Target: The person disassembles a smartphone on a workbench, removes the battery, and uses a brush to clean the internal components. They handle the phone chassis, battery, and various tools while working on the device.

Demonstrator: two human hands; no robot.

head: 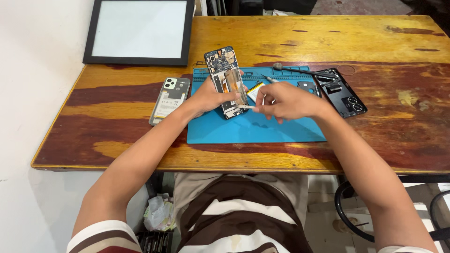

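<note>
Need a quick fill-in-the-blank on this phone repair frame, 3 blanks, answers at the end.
1. The left hand holds an opened smartphone with its circuit board exposed tilted above the ____ silicone work mat.
2. A grey-backed smartphone lies on the wooden table to the ____ of the mat.
3. The right hand pinches a thin ____ strip at the opened phone's lower end.

Missing words: blue; left; white

On the table [375,42] lies a work mat [253,129]; over it the left hand [208,97] props an opened phone [226,79] — the right hand [286,100] just right of it. A second phone [169,100] lies left of the mat, a back cover [341,92] at its right end, a framed panel [140,30] behind — far left.
</note>
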